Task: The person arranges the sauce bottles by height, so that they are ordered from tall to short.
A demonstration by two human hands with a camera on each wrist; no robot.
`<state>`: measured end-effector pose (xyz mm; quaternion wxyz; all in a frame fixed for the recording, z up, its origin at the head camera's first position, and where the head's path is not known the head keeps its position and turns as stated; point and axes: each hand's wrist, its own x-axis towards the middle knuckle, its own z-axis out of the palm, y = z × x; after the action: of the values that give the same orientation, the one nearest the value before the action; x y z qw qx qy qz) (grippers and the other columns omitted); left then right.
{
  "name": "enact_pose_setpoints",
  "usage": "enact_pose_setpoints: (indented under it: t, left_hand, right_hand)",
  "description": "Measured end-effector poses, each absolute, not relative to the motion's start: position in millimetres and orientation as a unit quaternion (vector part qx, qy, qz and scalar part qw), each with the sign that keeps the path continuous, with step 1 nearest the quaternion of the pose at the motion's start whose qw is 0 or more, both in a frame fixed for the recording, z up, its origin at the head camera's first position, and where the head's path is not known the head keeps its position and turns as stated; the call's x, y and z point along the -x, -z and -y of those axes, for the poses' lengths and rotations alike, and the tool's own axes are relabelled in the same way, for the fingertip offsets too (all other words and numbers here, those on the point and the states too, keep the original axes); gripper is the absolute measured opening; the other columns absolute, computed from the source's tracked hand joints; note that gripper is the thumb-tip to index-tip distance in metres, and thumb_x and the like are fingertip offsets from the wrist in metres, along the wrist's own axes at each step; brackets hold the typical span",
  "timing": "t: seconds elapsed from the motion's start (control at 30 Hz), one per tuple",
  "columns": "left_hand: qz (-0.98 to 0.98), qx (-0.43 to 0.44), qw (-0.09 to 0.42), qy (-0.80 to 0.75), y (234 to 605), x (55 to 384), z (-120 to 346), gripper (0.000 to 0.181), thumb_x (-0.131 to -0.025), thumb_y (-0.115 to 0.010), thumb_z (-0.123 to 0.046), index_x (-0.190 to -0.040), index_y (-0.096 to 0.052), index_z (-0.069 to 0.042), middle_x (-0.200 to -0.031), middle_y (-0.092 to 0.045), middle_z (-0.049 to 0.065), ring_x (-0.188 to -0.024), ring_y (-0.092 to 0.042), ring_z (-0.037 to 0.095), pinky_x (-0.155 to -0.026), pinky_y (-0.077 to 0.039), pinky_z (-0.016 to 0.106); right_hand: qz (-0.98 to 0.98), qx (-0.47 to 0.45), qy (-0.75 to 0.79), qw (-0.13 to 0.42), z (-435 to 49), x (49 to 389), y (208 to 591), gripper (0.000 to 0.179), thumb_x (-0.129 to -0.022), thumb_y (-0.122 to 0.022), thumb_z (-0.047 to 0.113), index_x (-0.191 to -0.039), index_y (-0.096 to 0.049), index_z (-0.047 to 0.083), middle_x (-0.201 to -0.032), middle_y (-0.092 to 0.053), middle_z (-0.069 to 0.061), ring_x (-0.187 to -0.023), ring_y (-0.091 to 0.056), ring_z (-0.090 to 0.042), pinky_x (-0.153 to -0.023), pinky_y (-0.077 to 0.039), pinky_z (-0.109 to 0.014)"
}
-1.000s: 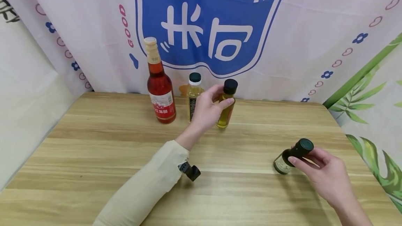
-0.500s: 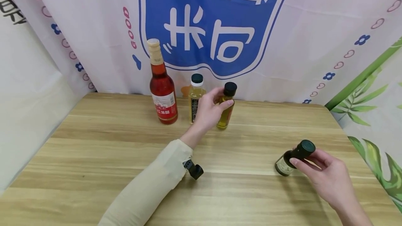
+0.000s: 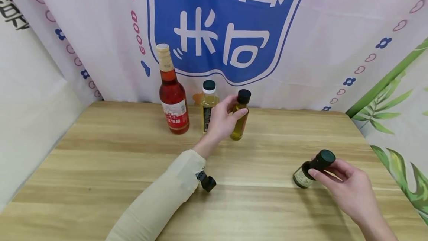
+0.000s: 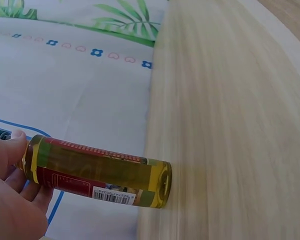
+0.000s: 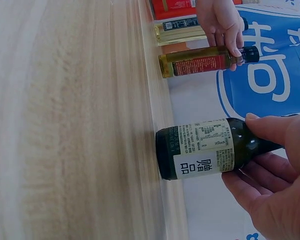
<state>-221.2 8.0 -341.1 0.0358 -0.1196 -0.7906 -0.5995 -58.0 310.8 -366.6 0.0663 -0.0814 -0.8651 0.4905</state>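
My left hand (image 3: pixel 220 120) grips a bottle of yellow oil (image 3: pixel 239 127) just below its black cap. In the left wrist view that oil bottle (image 4: pixel 95 172) shows a red label with a barcode. Farther right and nearer me, my right hand (image 3: pixel 351 189) holds a small dark green bottle (image 3: pixel 303 176) by its neck, thumb on one side and fingers on the other. The right wrist view shows the cream label of this dark bottle (image 5: pixel 202 150); its cap is out of view there. Whether either base touches the table cannot be told for certain.
Left of the oil bottle stands a clear bottle of pale yellow liquid (image 3: pixel 207 105) with a green cap, partly behind my left hand. A tall bottle of red liquid (image 3: pixel 174 103) is beside it. A printed curtain (image 3: pixel 301 47) hangs behind the wooden table (image 3: pixel 100 170).
The head view has shifted slightly. Both hands keep their grips, and the bottles stay in nearly the same places.
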Motion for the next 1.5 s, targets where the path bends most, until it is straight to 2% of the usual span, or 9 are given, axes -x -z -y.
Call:
enact_pose_setpoints:
  t: [0.63, 1.2, 1.5]
  left_hand:
    - [0.800, 0.148, 0.056, 0.578, 347.8, 223.2, -5.2, 0.046, -0.102, -0.071, -0.020, -0.146, -0.061, -0.013, -0.141, -0.071, 0.010, -0.137, -0.065, 0.027, -0.120, -0.050, 0.047]
    - [0.812, 0.145, 0.051, 0.562, 347.1, 224.0, -6.3, 0.047, -0.102, -0.071, -0.023, -0.147, -0.060, -0.013, -0.143, -0.070, 0.009, -0.135, -0.066, 0.026, -0.118, -0.052, 0.048]
    - [0.816, 0.143, 0.048, 0.559, 348.2, 224.5, -5.2, 0.048, -0.102, -0.071, -0.023, -0.147, -0.059, -0.012, -0.143, -0.070, 0.010, -0.135, -0.066, 0.027, -0.117, -0.052, 0.049]
  right_hand:
    - [0.875, 0.074, -0.475, 0.062, -312.6, 56.3, 368.0, 0.048, -0.093, -0.084, 0.027, -0.131, -0.071, 0.000, -0.109, -0.071, 0.033, -0.103, -0.067, 0.018, -0.084, -0.059, -0.009]
    - [0.877, 0.088, -0.470, 0.042, -313.7, 56.7, 366.8, 0.052, -0.094, -0.084, 0.032, -0.134, -0.070, 0.002, -0.110, -0.070, 0.035, -0.102, -0.067, 0.018, -0.080, -0.060, -0.010]
    - [0.878, 0.088, -0.468, 0.039, -311.6, 57.4, 367.3, 0.054, -0.093, -0.084, 0.032, -0.135, -0.069, 0.002, -0.111, -0.070, 0.034, -0.104, -0.066, 0.019, -0.083, -0.059, -0.008]
